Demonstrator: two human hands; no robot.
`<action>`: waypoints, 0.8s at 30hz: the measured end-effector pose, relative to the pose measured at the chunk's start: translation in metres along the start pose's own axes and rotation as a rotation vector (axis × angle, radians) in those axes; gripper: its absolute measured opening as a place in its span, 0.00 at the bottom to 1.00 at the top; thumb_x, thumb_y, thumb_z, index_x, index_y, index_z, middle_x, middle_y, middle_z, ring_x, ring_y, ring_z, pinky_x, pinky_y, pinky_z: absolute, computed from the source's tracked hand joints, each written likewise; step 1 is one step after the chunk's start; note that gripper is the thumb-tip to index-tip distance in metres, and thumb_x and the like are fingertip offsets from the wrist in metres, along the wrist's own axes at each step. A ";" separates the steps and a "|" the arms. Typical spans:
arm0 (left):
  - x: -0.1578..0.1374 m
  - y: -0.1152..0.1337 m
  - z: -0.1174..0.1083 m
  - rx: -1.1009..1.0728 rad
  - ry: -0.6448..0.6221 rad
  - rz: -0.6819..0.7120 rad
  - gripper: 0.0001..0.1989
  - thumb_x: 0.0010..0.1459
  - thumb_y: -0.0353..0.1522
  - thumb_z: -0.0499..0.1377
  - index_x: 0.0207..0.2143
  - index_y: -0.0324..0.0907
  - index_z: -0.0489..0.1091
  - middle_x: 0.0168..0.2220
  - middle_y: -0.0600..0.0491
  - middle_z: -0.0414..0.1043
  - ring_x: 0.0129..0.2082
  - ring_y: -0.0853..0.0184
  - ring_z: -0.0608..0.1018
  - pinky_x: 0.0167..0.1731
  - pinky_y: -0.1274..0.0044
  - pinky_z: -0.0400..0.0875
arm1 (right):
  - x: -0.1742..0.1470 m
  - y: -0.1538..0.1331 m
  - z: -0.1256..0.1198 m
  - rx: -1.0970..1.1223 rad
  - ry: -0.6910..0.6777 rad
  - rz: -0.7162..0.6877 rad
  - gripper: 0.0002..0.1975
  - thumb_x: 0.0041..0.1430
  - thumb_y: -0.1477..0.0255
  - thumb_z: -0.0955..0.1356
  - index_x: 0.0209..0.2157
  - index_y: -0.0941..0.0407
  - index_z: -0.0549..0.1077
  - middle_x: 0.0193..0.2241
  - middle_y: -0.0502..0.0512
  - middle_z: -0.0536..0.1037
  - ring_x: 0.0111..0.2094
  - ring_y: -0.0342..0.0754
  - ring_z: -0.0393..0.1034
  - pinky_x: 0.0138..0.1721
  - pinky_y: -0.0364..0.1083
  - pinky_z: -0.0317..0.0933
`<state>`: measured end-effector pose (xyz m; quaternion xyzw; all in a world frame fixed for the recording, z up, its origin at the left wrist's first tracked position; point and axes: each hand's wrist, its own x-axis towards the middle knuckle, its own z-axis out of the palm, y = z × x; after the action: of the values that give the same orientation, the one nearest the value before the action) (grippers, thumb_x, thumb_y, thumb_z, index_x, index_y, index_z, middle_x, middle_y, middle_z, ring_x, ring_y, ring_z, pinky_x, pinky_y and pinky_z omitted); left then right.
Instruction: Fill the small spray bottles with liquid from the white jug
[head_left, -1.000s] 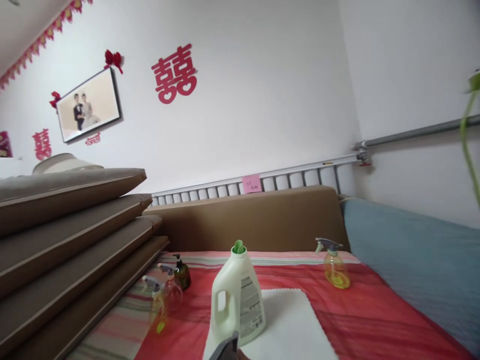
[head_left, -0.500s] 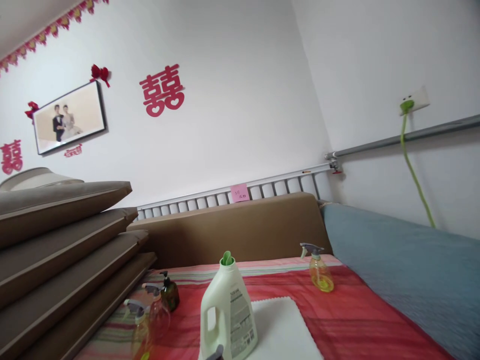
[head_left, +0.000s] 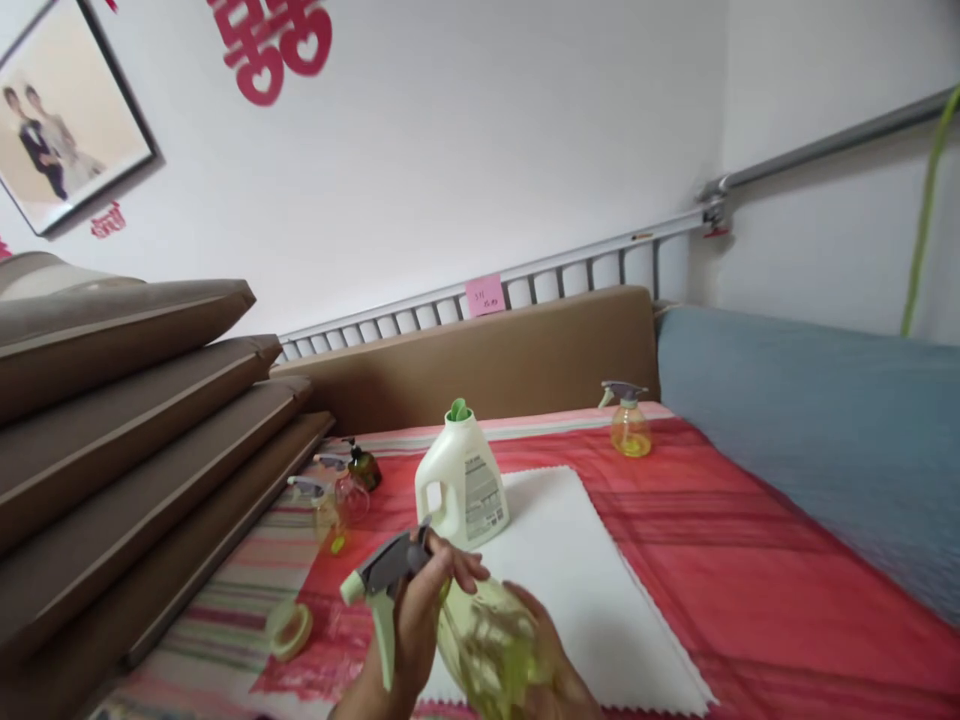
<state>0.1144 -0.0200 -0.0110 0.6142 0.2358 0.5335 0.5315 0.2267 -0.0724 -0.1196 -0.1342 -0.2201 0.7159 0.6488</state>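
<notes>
A spray bottle [head_left: 487, 635] with a see-through yellowish body is between my hands, tilted, low in the middle of the view. My left hand [head_left: 424, 605] is closed around its grey and pale green trigger head [head_left: 390, 570], near the neck. Curled about the far side of the bottle's body is my right hand [head_left: 555, 660], partly hidden by the bottle. Just beyond stands a pale green jug [head_left: 457, 490] with a handle, a printed label and a green spout. It rests on a white scalloped-edge mat [head_left: 592, 570].
Two spray bottles [head_left: 324, 515] and a dark pump bottle [head_left: 365, 468] stand at left. A roll of tape [head_left: 289, 630] lies nearer me. Another spray bottle [head_left: 630, 425] stands at the back right. Stacked brown cushions [head_left: 135, 400] border the left; a blue-covered edge [head_left: 810, 430] borders the right.
The view has tilted downward, so the wall items sit higher. Both my hands and the spray bottle they hold are now visible; earlier only a dark tip showed at the bottom edge.
</notes>
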 end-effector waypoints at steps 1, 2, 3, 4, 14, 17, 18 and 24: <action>0.001 -0.001 0.001 -0.017 0.015 0.002 0.14 0.56 0.38 0.55 0.21 0.41 0.68 0.23 0.52 0.73 0.33 0.61 0.76 0.45 0.67 0.65 | 0.004 0.002 -0.003 0.044 -0.001 0.020 0.37 0.36 0.64 0.77 0.50 0.46 0.65 0.51 0.52 0.71 0.48 0.54 0.67 0.44 0.53 0.63; 0.001 -0.002 0.001 -0.024 0.027 0.002 0.13 0.56 0.37 0.56 0.21 0.41 0.68 0.23 0.52 0.73 0.32 0.61 0.76 0.45 0.67 0.65 | 0.006 0.003 -0.005 0.086 -0.021 0.088 0.37 0.35 0.60 0.77 0.49 0.46 0.65 0.50 0.53 0.71 0.46 0.55 0.69 0.42 0.53 0.64; 0.002 -0.002 0.002 -0.022 0.034 0.000 0.13 0.55 0.36 0.56 0.21 0.40 0.68 0.23 0.52 0.73 0.31 0.61 0.76 0.44 0.67 0.65 | 0.008 0.003 -0.007 0.115 -0.056 0.186 0.35 0.37 0.54 0.75 0.49 0.48 0.67 0.48 0.56 0.73 0.44 0.56 0.70 0.39 0.53 0.66; 0.003 -0.002 0.003 -0.022 0.040 -0.003 0.13 0.55 0.36 0.56 0.21 0.40 0.68 0.23 0.52 0.73 0.31 0.61 0.76 0.43 0.67 0.66 | 0.009 0.003 -0.007 0.128 -0.092 0.269 0.33 0.40 0.51 0.72 0.47 0.51 0.69 0.46 0.59 0.74 0.41 0.57 0.72 0.35 0.52 0.67; 0.004 -0.005 0.002 -0.051 0.044 -0.001 0.12 0.57 0.35 0.54 0.23 0.40 0.68 0.23 0.53 0.70 0.32 0.62 0.76 0.42 0.69 0.66 | -0.001 -0.011 0.016 0.143 -0.049 0.221 0.28 0.46 0.54 0.71 0.46 0.56 0.70 0.45 0.61 0.75 0.45 0.56 0.70 0.40 0.51 0.64; 0.004 -0.005 0.001 -0.087 0.076 0.003 0.12 0.57 0.36 0.55 0.23 0.40 0.68 0.22 0.54 0.70 0.31 0.63 0.76 0.43 0.68 0.66 | -0.001 -0.007 0.018 0.098 0.011 -0.124 0.38 0.31 0.69 0.79 0.48 0.45 0.67 0.49 0.52 0.73 0.51 0.55 0.65 0.48 0.53 0.60; 0.004 -0.005 0.001 -0.085 0.081 0.009 0.12 0.57 0.36 0.55 0.23 0.40 0.68 0.22 0.54 0.70 0.31 0.63 0.76 0.43 0.68 0.66 | -0.001 -0.005 0.017 0.115 0.021 -0.156 0.39 0.30 0.68 0.79 0.48 0.44 0.67 0.50 0.51 0.72 0.52 0.55 0.64 0.50 0.54 0.58; 0.006 0.000 0.001 -0.142 0.101 -0.033 0.13 0.55 0.37 0.57 0.21 0.40 0.66 0.20 0.55 0.68 0.27 0.65 0.75 0.39 0.69 0.68 | 0.002 0.001 0.006 0.088 -0.042 0.028 0.32 0.37 0.59 0.76 0.47 0.50 0.68 0.42 0.57 0.76 0.42 0.56 0.71 0.40 0.55 0.65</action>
<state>0.1171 -0.0149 -0.0081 0.5435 0.2340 0.5702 0.5699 0.2228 -0.0710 -0.1141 -0.0935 -0.2001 0.7364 0.6394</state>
